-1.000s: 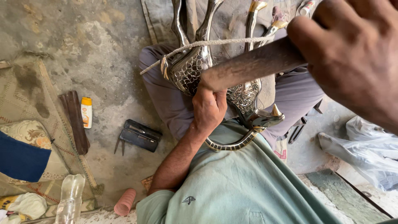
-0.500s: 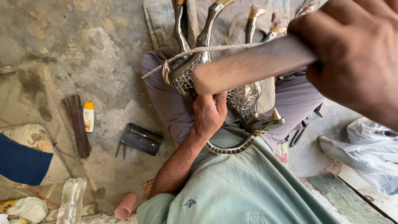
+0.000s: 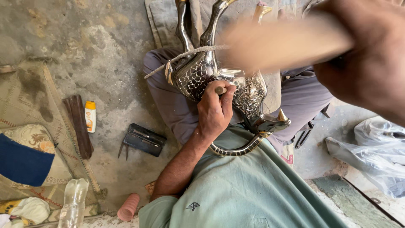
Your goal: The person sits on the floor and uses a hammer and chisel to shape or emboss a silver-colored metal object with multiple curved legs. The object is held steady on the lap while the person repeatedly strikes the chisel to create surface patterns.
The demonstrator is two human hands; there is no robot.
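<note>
An ornate silver metal animal figure [image 3: 198,74] with engraved scales and brass tips lies across my lap, a cord [image 3: 185,57] tied around it. My left hand [image 3: 215,112] is closed on a small metal punch [image 3: 220,90] whose tip rests against the figure's body. My right hand [image 3: 367,63] fills the upper right, close to the camera, and grips a wooden mallet [image 3: 287,42] that is blurred by motion above the figure. A curved striped metal part [image 3: 236,150] of the figure rests against my green shirt.
On the concrete floor to my left lie a black tool case [image 3: 145,139], a small white and orange bottle [image 3: 90,116] and a dark wooden strip [image 3: 78,126]. A pink spool [image 3: 128,207], a clear plastic bottle [image 3: 74,202] and a patterned cushion [image 3: 25,139] lie nearer. A plastic bag [image 3: 379,152] is at the right.
My right hand has swung the wooden mallet up and to the right, off the punch; it is now blurred. The punch's top has come into sight in my left hand.
</note>
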